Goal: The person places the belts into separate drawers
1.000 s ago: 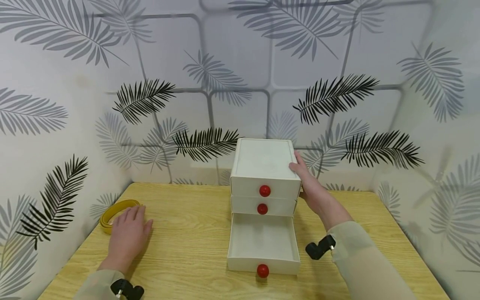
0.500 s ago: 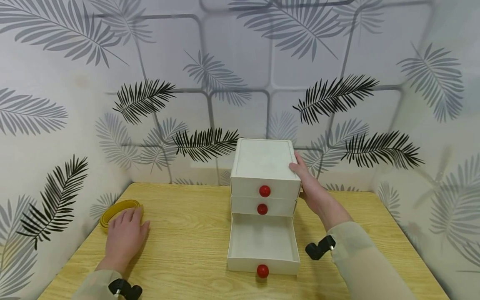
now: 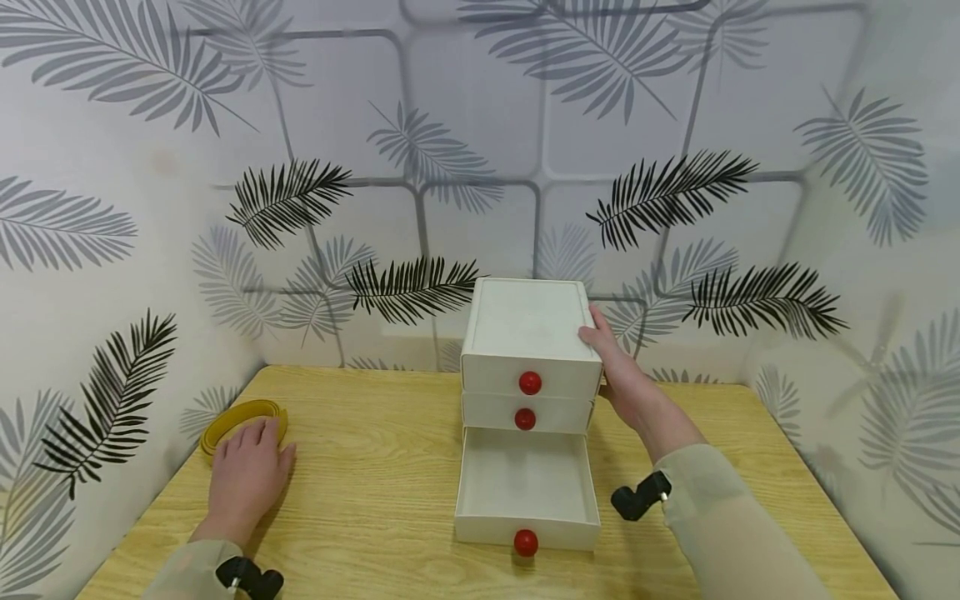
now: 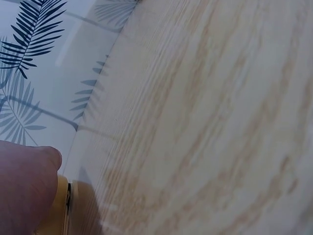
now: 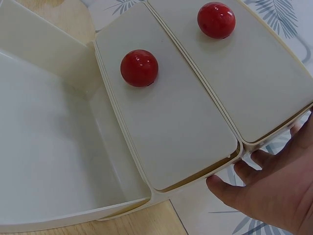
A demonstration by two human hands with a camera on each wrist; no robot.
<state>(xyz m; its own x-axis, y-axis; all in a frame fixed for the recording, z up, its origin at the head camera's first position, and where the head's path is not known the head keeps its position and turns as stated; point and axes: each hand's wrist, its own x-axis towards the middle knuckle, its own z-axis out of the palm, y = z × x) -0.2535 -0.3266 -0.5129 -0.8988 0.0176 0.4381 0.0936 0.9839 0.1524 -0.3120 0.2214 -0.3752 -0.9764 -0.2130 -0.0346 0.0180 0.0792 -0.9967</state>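
Observation:
A small white drawer cabinet [image 3: 528, 317] stands at the back of the table, with red round knobs. Its bottom drawer [image 3: 525, 475] is pulled out, and the two drawers above are pushed in. My right hand [image 3: 633, 392] holds the cabinet's right side, the thumb over the top edge. In the right wrist view, fingertips [image 5: 220, 188] lie along that side. My left hand [image 3: 243, 475] rests at the near side of a coiled yellow belt [image 3: 225, 421], fingers touching it and thumb apart to the right. The hand hides part of the coil.
A wooden table [image 3: 360, 492] carries everything. Behind and beside it hangs a wall covering [image 3: 480, 225] printed with grey and black leaves. The pulled-out drawer reaches towards the table's front between the two forearms.
My left hand has drawn slightly back and left, so more of the yellow belt shows. The right hand and the cabinet have stayed put.

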